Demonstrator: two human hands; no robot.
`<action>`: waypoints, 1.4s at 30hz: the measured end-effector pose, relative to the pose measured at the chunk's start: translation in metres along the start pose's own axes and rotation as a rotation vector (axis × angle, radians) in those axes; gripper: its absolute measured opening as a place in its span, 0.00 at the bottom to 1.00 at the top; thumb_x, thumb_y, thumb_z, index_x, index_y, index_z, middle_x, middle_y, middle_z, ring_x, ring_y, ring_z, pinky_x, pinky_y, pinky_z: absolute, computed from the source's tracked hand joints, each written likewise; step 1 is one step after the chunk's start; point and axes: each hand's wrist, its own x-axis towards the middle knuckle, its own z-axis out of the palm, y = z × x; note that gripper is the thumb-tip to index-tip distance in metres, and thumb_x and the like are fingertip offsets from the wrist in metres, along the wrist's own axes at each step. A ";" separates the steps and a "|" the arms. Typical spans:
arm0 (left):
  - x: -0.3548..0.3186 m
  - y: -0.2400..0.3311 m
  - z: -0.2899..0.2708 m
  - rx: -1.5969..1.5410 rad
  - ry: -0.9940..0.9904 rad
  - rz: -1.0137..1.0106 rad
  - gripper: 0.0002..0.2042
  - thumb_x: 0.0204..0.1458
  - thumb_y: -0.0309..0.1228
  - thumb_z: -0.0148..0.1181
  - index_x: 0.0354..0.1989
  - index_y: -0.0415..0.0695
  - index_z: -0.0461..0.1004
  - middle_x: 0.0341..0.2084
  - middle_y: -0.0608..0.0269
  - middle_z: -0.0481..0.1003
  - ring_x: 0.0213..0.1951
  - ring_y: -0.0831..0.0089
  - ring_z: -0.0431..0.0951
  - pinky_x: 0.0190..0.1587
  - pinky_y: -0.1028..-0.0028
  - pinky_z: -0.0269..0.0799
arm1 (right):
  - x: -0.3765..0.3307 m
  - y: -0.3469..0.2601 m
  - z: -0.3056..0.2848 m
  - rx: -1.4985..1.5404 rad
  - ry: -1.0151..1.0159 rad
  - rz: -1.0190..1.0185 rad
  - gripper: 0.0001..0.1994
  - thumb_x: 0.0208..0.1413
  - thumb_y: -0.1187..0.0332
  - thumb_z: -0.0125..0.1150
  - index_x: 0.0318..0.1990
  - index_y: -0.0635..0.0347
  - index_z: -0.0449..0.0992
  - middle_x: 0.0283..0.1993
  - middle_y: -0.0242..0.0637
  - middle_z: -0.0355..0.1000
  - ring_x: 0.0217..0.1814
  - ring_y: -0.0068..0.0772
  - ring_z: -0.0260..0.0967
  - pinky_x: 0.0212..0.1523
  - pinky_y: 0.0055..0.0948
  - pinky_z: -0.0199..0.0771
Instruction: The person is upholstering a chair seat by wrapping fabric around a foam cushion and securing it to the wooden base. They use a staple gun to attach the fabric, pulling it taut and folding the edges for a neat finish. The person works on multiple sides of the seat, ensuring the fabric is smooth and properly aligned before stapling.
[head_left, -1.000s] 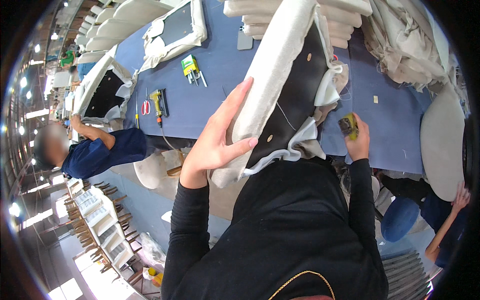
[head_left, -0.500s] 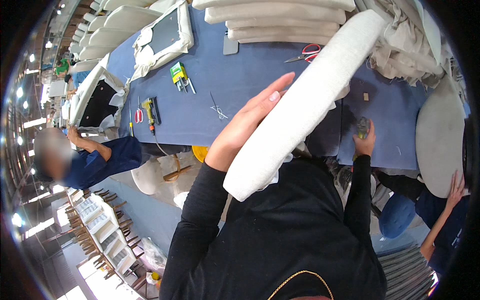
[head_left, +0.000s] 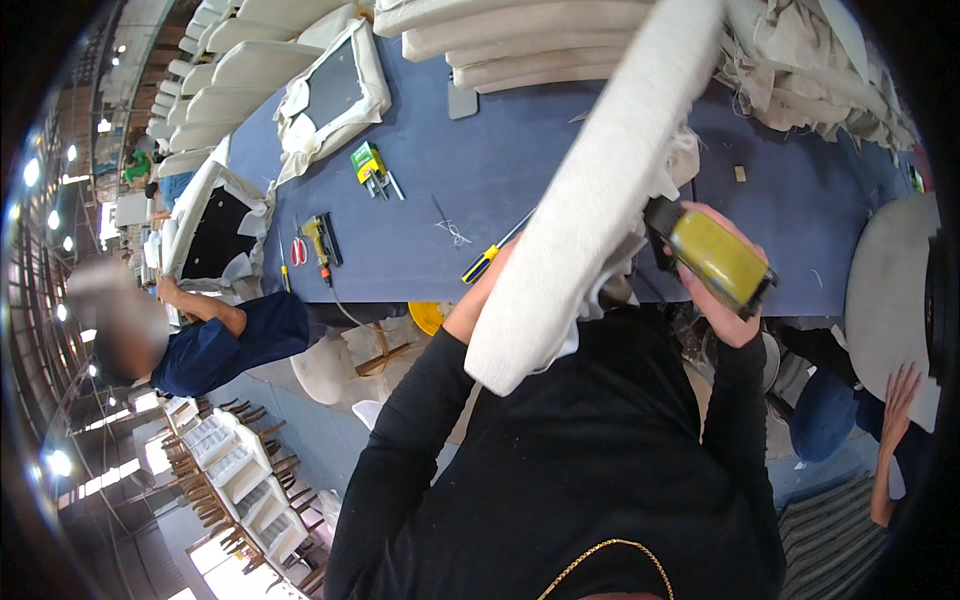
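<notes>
Gripping a yellow power tool (head_left: 715, 257) in the right hand (head_left: 722, 300), fingers wrapped shut around its body. Pressing the left hand (head_left: 487, 287) against a white upholstered cushion (head_left: 590, 200), fingers hidden behind it, so grip unclear. Lying beyond the left hand on the blue table (head_left: 480, 180): a yellow-handled screwdriver (head_left: 487, 262).

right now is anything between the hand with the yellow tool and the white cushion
Nothing visible. The right hand holds the yellow tool right beside the white cushion, with only the cushion's loose fabric edge at the gap. The left hand is hidden behind the cushion.
</notes>
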 end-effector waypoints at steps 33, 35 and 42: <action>-0.083 0.125 0.005 0.424 0.704 -0.270 0.38 0.79 0.58 0.37 0.74 0.33 0.71 0.63 0.49 0.79 0.62 0.67 0.79 0.66 0.71 0.71 | 0.063 -0.014 0.075 0.229 -0.489 -0.262 0.39 0.43 0.77 0.74 0.70 0.60 0.75 0.57 0.54 0.83 0.55 0.54 0.85 0.57 0.37 0.84; -0.087 0.124 0.006 0.473 0.694 -0.253 0.38 0.79 0.59 0.36 0.75 0.34 0.69 0.64 0.47 0.79 0.63 0.66 0.80 0.66 0.70 0.72 | 0.059 -0.013 0.081 0.275 -0.481 -0.261 0.39 0.44 0.77 0.75 0.70 0.61 0.74 0.57 0.54 0.83 0.54 0.54 0.86 0.57 0.38 0.85; -0.100 0.124 0.039 1.368 0.563 0.129 0.33 0.79 0.47 0.42 0.86 0.47 0.46 0.65 0.37 0.76 0.63 0.44 0.80 0.66 0.57 0.73 | 0.052 -0.014 0.099 0.302 -0.467 -0.171 0.43 0.43 0.76 0.78 0.73 0.60 0.71 0.60 0.54 0.81 0.55 0.55 0.85 0.57 0.40 0.85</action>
